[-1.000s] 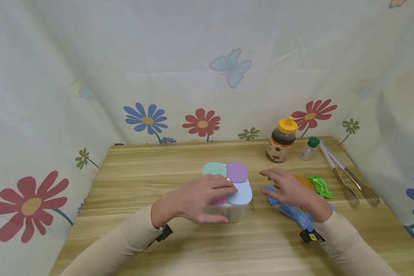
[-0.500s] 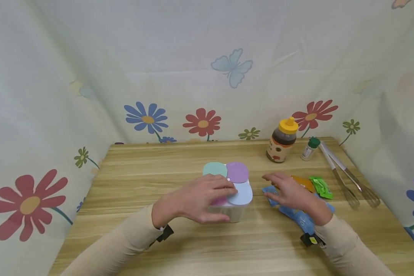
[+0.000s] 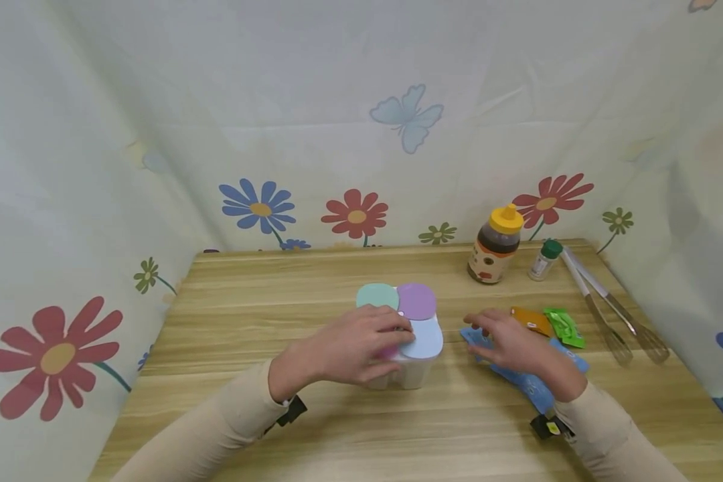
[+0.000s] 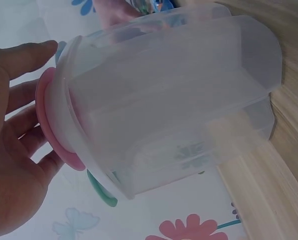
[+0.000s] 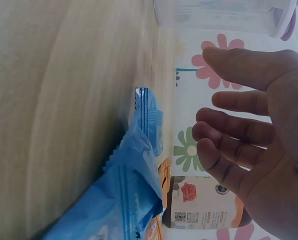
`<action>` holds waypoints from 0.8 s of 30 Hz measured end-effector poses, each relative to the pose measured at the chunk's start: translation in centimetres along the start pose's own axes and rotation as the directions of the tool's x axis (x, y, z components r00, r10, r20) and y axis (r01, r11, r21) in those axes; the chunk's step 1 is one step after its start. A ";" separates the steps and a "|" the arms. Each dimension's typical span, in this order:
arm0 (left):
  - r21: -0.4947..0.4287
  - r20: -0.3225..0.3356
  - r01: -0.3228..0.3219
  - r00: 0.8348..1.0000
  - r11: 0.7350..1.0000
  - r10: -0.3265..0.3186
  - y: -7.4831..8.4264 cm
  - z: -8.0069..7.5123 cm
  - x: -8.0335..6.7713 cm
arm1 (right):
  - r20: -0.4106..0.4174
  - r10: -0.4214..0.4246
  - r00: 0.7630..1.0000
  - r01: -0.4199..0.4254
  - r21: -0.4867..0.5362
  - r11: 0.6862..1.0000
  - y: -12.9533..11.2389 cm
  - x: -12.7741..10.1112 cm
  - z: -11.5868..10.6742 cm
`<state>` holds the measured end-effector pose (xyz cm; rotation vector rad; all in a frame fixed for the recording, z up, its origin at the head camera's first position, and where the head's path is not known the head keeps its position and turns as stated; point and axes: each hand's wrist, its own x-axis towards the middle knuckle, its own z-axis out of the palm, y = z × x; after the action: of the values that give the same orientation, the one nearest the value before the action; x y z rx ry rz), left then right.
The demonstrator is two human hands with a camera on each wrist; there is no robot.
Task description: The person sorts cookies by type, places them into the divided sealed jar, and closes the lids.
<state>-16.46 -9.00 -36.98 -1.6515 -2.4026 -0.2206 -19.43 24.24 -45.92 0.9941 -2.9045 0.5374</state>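
A clear plastic storage box (image 4: pixel 158 95) with several compartments stands upright on the table, its petal-shaped lids coloured teal (image 3: pixel 377 295), purple (image 3: pixel 417 302), light blue (image 3: pixel 424 338) and pink (image 4: pixel 59 120). My left hand (image 3: pixel 355 345) lies over the pink lid, fingers loosely bent across the top and thumb beside the rim. To the right, my right hand (image 3: pixel 509 340) hovers with relaxed, parted fingers above several blue packets (image 5: pixel 124 185). Nothing is in its palm in the right wrist view. The hand and forearm hide part of those packets.
Beyond the right hand lie an orange packet (image 3: pixel 531 320) and a green packet (image 3: pixel 565 327). A brown squeeze bottle with a yellow cap (image 3: pixel 495 246), a green-capped shaker (image 3: pixel 545 260) and metal tongs (image 3: pixel 614 308) are at the back right. A flowered curtain (image 3: pixel 301 134) surrounds the table.
My left thumb has drawn up toward the box's rim and the left fingers have bent slightly more. My right hand has shifted slightly right and toward me, uncovering more of the orange packet.
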 end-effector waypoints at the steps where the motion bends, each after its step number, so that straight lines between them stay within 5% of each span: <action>1: 0.000 0.001 0.002 1.000 1.000 -0.002 0.0 0.0 0.0 | 0.003 -0.002 1.000 0.002 0.004 1.000 0.0 -0.1 0.0; 10: -0.006 -0.015 0.010 1.000 1.000 -0.010 -0.1 0.1 0.3 | 0.060 0.064 0.996 -0.064 0.001 0.998 -0.3 -0.7 0.5; 24: -0.022 -0.027 0.019 0.999 1.000 -0.019 -0.2 0.3 0.4 | 0.047 0.044 0.998 -0.045 0.013 0.999 0.1 -1.3 1.6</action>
<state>-16.80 -8.60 -37.18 -1.6252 -2.4052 -0.2720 -18.29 24.60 -47.62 0.9586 -2.9747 0.5448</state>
